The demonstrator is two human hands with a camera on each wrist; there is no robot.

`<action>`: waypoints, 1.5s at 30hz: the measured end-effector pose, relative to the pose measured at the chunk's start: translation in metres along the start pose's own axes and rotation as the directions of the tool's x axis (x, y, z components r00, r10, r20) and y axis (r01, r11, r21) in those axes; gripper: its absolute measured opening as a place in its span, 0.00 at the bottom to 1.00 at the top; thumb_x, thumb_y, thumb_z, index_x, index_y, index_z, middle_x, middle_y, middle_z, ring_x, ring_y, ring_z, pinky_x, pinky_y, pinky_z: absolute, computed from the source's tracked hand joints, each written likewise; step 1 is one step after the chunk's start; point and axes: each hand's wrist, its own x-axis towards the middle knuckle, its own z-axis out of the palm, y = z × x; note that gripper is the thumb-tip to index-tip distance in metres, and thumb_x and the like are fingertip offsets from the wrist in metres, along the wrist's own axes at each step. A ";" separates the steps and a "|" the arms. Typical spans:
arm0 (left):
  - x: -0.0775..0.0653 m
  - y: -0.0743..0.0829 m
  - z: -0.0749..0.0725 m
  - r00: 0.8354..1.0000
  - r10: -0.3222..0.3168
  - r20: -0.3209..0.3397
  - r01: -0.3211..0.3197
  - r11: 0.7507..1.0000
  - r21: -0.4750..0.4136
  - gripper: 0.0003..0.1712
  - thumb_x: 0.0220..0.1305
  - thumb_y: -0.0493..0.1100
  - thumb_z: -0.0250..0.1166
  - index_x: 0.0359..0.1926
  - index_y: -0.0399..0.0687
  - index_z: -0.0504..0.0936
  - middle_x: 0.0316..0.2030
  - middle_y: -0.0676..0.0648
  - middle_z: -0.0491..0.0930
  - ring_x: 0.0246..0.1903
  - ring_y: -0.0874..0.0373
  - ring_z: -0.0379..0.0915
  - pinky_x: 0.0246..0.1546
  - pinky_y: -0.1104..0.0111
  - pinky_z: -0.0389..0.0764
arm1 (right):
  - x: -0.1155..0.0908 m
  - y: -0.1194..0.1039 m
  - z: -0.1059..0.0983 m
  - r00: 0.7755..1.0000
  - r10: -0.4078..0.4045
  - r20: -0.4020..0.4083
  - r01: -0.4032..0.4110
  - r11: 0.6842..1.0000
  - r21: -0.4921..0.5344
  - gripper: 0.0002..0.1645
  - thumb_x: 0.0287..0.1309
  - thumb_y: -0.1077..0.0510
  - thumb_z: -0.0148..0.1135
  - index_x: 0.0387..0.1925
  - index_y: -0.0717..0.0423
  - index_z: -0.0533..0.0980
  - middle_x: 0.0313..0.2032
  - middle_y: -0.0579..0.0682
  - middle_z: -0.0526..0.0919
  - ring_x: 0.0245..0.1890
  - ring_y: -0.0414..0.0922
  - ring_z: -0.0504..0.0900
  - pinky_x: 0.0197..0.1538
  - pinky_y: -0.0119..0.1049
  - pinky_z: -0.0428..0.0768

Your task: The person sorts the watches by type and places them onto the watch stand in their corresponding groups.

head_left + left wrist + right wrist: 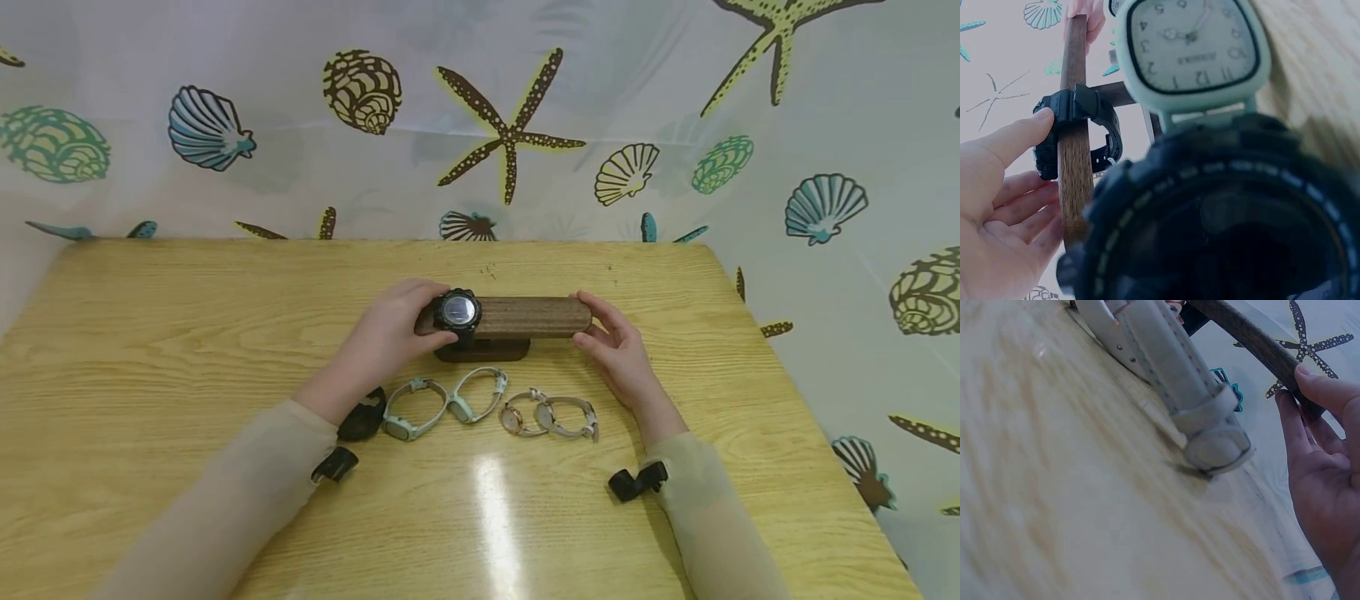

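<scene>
A dark wooden watch stand (536, 317) with a horizontal bar stands on the table. A black digital watch (459, 311) is looped around the bar near its left end. My left hand (390, 329) pinches this watch, the thumb on its near side and the fingers behind the bar; the left wrist view shows the thumb on the watch (1075, 106). At the bar's other end, my right hand (622, 354) grips the tip between thumb and fingers, as the right wrist view also shows on the bar (1260, 347).
In front of the stand lie another black watch (363, 417), a mint square watch (400, 427), a second pale mint watch (461, 408), a rose-gold-rimmed watch (512, 419) and a pale-strapped watch (545, 415). A shell-patterned cloth (285, 175) hangs behind the wooden table (187, 333).
</scene>
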 end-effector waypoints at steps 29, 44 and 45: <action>-0.023 0.002 -0.038 1.000 -0.006 -0.018 0.005 0.998 -0.058 0.38 0.59 0.46 0.70 0.66 0.39 0.66 0.64 0.39 0.66 0.65 0.43 0.59 0.63 0.49 0.64 | 0.000 0.000 -0.002 1.000 0.012 0.006 -0.012 1.000 -0.007 0.34 0.62 0.70 0.58 0.69 0.60 0.62 0.69 0.57 0.58 0.62 0.53 0.66 0.53 0.33 0.77; -0.110 -0.039 -0.065 1.000 -0.002 0.004 0.003 0.993 -0.121 0.27 0.58 0.46 0.71 0.57 0.42 0.77 0.50 0.44 0.77 0.50 0.44 0.72 0.50 0.48 0.74 | 0.000 -0.001 0.000 1.000 0.017 -0.008 -0.017 1.000 -0.026 0.33 0.62 0.71 0.57 0.68 0.58 0.64 0.68 0.56 0.60 0.63 0.53 0.65 0.54 0.34 0.76; -0.113 -0.041 -0.063 1.000 0.003 0.008 -0.002 0.993 -0.119 0.27 0.58 0.46 0.71 0.57 0.42 0.77 0.50 0.45 0.77 0.50 0.45 0.73 0.50 0.49 0.75 | 0.000 -0.001 0.001 1.000 0.016 -0.008 -0.016 0.999 -0.028 0.33 0.62 0.71 0.57 0.68 0.58 0.64 0.68 0.56 0.60 0.63 0.53 0.66 0.54 0.34 0.76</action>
